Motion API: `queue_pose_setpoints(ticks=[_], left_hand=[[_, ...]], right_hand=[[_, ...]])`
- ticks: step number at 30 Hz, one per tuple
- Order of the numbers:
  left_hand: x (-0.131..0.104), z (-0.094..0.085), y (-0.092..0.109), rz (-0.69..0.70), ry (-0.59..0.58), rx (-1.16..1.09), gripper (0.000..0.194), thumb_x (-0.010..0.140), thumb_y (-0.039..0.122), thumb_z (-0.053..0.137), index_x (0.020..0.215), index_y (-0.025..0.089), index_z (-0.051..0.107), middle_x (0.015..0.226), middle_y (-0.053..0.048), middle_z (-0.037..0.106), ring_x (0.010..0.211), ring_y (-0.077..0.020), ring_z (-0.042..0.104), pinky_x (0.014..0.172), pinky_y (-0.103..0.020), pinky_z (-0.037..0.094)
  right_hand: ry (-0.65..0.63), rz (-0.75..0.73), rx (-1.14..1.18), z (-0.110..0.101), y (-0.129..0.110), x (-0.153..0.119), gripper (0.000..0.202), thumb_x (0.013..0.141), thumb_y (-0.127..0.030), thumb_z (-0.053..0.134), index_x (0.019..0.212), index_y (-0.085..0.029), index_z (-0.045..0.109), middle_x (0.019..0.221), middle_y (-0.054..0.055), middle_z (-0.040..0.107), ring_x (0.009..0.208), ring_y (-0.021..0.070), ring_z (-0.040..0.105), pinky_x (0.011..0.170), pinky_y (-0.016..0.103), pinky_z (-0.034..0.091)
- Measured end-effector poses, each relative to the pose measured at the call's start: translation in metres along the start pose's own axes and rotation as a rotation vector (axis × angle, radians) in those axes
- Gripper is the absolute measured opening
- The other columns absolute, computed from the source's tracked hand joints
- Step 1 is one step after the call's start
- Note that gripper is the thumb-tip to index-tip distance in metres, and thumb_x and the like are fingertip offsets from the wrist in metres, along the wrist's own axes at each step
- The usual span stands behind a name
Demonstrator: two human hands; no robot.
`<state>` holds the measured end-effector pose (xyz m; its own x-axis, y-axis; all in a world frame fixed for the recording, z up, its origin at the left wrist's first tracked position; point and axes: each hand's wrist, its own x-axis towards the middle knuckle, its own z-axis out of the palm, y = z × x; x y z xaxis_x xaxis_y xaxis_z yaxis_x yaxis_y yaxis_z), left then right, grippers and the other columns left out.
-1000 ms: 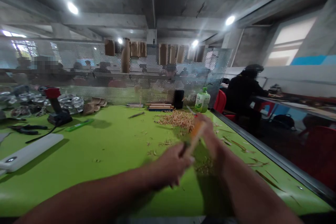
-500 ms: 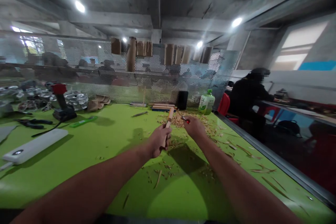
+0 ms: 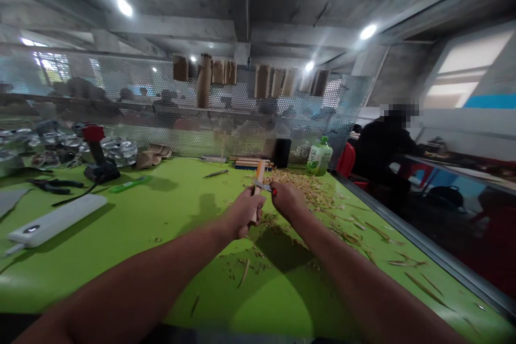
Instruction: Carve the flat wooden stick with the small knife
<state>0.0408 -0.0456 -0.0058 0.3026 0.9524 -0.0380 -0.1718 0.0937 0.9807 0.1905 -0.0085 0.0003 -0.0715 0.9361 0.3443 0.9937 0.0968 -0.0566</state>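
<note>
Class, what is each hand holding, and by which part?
The left hand grips a wooden stick by its near end. The right hand holds a bladed tool by its handle, mostly hidden in the fist.

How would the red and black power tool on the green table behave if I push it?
The power tool would probably feel stiff, as it looks like hard plastic. Pushed at the red head, it might tip, since that sits high on a narrow grip. Pushed low, it may slide, because its wide black base stands on the smooth table.
</note>
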Motion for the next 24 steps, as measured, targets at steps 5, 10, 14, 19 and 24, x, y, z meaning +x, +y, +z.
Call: queue_pose_setpoints(ticks=[5,10,14,19,24], left_hand=[[-0.011,0.009,-0.001,-0.075,-0.065,0.060,0.023,0.075,0.019,0.050,0.097,0.020,0.046,0.060,0.008,0.040,0.039,-0.0047,0.032,0.035,-0.017,0.023],[-0.018,0.012,0.006,-0.112,-0.059,0.089,0.030,0.077,0.015,0.048,0.107,0.018,0.049,0.059,0.008,0.037,0.039,-0.0044,0.029,0.036,-0.018,0.022],[-0.036,0.017,0.012,-0.175,-0.134,0.084,0.044,0.082,0.020,0.052,0.126,0.015,0.043,0.067,0.004,0.046,0.043,-0.0043,0.036,0.038,-0.017,0.027],[-0.054,0.025,0.012,-0.130,-0.340,0.094,0.067,0.083,0.021,0.054,0.143,0.015,0.027,0.061,0.006,0.046,0.041,-0.0060,0.035,0.037,-0.018,0.032],[-0.025,0.008,0.008,-0.097,-0.104,0.006,0.043,0.080,0.018,0.051,0.122,0.014,0.043,0.060,0.007,0.044,0.041,-0.0050,0.035,0.036,-0.017,0.028]], right_hand=[[0.039,0.100,-0.017,0.000,0.021,0.009,0.028,0.088,-0.024,0.041,0.096,-0.023,0.068,0.085,0.008,0.070,0.075,0.0180,0.064,0.062,0.024,0.035],[0.114,0.094,-0.030,0.005,0.032,0.016,0.030,0.088,-0.023,0.039,0.092,-0.021,0.069,0.084,0.009,0.070,0.079,0.0200,0.064,0.063,0.026,0.037],[0.040,0.270,0.086,0.006,0.052,0.022,0.032,0.089,-0.025,0.041,0.102,-0.020,0.069,0.099,0.011,0.070,0.092,0.0224,0.064,0.073,0.028,0.041],[-0.021,0.464,0.146,0.003,0.086,0.023,0.037,0.090,-0.029,0.041,0.105,-0.012,0.070,0.102,0.019,0.068,0.091,0.0261,0.065,0.071,0.030,0.044],[0.005,0.408,0.165,0.009,0.068,0.026,0.035,0.090,-0.030,0.041,0.109,-0.020,0.068,0.103,0.012,0.070,0.093,0.0228,0.065,0.072,0.027,0.044]])
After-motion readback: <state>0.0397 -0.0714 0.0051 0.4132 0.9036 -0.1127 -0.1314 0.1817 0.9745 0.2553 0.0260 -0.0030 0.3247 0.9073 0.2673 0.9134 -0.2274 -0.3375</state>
